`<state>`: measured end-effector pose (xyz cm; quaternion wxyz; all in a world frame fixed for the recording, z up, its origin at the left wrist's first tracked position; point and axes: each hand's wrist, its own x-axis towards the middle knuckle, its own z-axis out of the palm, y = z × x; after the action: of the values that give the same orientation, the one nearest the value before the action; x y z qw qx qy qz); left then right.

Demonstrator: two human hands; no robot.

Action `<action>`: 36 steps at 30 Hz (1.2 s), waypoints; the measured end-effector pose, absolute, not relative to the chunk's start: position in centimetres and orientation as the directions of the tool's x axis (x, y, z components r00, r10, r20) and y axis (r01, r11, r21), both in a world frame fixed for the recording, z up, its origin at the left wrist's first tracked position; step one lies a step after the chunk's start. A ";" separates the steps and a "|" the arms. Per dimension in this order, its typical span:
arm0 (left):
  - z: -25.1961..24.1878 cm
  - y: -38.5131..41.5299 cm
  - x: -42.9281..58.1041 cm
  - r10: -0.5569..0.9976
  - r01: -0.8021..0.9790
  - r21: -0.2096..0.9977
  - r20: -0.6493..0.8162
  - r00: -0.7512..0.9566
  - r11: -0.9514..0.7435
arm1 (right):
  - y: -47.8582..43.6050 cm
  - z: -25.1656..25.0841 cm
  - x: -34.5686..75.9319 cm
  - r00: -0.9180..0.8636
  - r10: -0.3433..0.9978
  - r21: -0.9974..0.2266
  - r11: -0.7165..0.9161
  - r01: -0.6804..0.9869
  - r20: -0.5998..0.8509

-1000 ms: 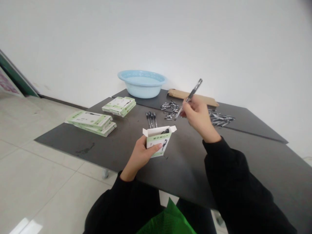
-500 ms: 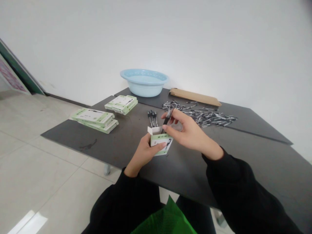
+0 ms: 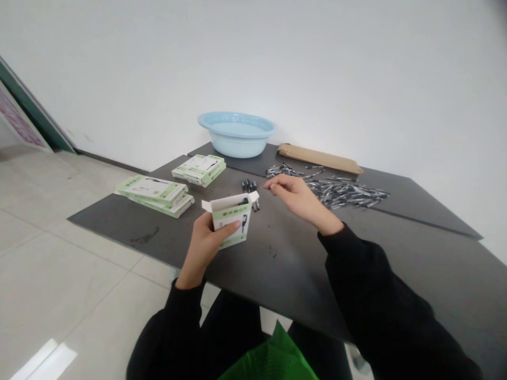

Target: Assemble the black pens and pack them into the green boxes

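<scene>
My left hand (image 3: pixel 206 244) holds a small green-and-white pen box (image 3: pixel 232 219) upright above the dark table (image 3: pixel 285 264), its top flaps open and dark pen ends showing inside. My right hand (image 3: pixel 295 195) hovers just right of the box mouth with curled fingers that hold nothing. A few black pens (image 3: pixel 249 187) lie side by side on the table just behind the box. A big heap of loose pens (image 3: pixel 336 187) spreads out beyond my right hand.
Two stacks of flat green-and-white boxes (image 3: pixel 156 191) (image 3: pixel 200 169) lie on the table's left part. A light blue basin (image 3: pixel 237 133) and a brown cardboard piece (image 3: pixel 319 157) sit at the far edge by the white wall. Tiled floor lies to the left.
My right hand brought a pen down from the air into the box and let go of it. It now rests empty beside the box, which my left hand shifted a little left.
</scene>
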<state>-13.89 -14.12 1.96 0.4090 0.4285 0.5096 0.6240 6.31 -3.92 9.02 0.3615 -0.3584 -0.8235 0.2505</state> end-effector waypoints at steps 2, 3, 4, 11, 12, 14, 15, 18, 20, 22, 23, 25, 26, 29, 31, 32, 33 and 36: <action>1.7 -13.9 -15.4 0.919 -0.106 0.978 0.126 -0.373 -0.177 | -1.1 7.2 4.8 -0.486 0.806 -0.644 0.575 0.505 0.339; 1.5 -13.8 -16.0 0.909 -0.117 0.975 0.130 -0.396 -0.190 | 0.2 6.2 3.9 -0.475 0.816 -0.612 0.567 0.551 0.328; 1.4 -13.8 -16.5 0.903 -0.128 0.972 0.131 -0.410 -0.199 | 1.3 5.1 2.8 -0.467 0.822 -0.570 0.566 0.596 0.328; 1.3 -13.9 -17.2 0.897 -0.162 0.963 0.130 -0.422 -0.216 | 3.9 -0.9 -2.5 -0.459 0.880 -0.291 0.473 0.831 0.119; 1.4 -13.9 -17.1 0.898 -0.162 0.965 0.124 -0.421 -0.209 | 3.7 -1.4 -2.5 -0.467 0.880 -0.272 0.473 0.838 0.092; 1.4 -13.7 -17.0 0.900 -0.161 0.966 0.117 -0.420 -0.201 | 3.2 -2.0 -1.9 -0.498 0.863 -0.245 0.502 0.830 0.081; 1.4 -13.6 -16.9 0.900 -0.162 0.966 0.119 -0.419 -0.203 | 2.7 -2.1 -1.4 -0.520 0.850 -0.238 0.524 0.818 0.086; 1.4 -13.3 -16.4 0.897 -0.164 0.960 0.138 -0.420 -0.225 | 0.7 -2.4 1.1 -0.575 0.810 -0.226 0.585 0.779 0.118; 1.4 -13.3 -15.9 0.906 -0.174 0.959 0.138 -0.401 -0.223 | -1.2 -2.5 3.3 -0.604 0.786 -0.220 0.617 0.755 0.134; 1.6 -13.3 -15.2 0.924 -0.187 0.962 0.121 -0.362 -0.199 | -3.2 -2.6 5.8 -0.608 0.782 -0.222 0.622 0.751 0.137; 1.7 -13.3 -14.7 0.933 -0.192 0.964 0.111 -0.342 -0.185 | -4.2 -2.6 7.1 -0.600 0.789 -0.223 0.614 0.757 0.135; 2.0 -13.4 -13.5 0.950 -0.196 0.968 0.094 -0.297 -0.157 | -6.0 -2.5 9.7 -0.570 0.812 -0.224 0.583 0.781 0.128; 2.2 -13.4 -12.8 0.959 -0.196 0.970 0.087 -0.271 -0.144 | -6.9 -2.4 11.0 -0.557 0.821 -0.224 0.570 0.790 0.127; 2.6 -13.4 -10.4 0.982 -0.188 0.977 0.069 -0.175 -0.102 | -8.9 -2.3 14.4 -0.526 0.839 -0.236 0.543 0.806 0.136; 2.8 -13.4 -8.8 0.992 -0.169 0.982 0.063 -0.111 -0.082 | -9.8 -2.3 16.2 -0.501 0.851 -0.261 0.526 0.810 0.159; 2.9 -13.5 -8.0 0.995 -0.159 0.984 0.062 -0.079 -0.074 | -10.1 -2.4 17.0 -0.483 0.858 -0.274 0.513 0.813 0.175; 2.9 -13.5 -7.3 0.997 -0.152 0.986 0.061 -0.053 -0.069 | -10.3 -2.6 17.6 -0.461 0.867 -0.285 0.498 0.819 0.192; 2.8 -13.8 -5.4 0.998 -0.143 0.988 0.058 0.010 -0.056 | -10.6 -3.2 18.6 -0.381 0.890 -0.282 0.444 0.851 0.252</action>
<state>-5.44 -13.80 2.84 0.5236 0.4805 0.4448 0.5450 18.62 -10.65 -3.16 0.1852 -0.5246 -0.8293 0.0528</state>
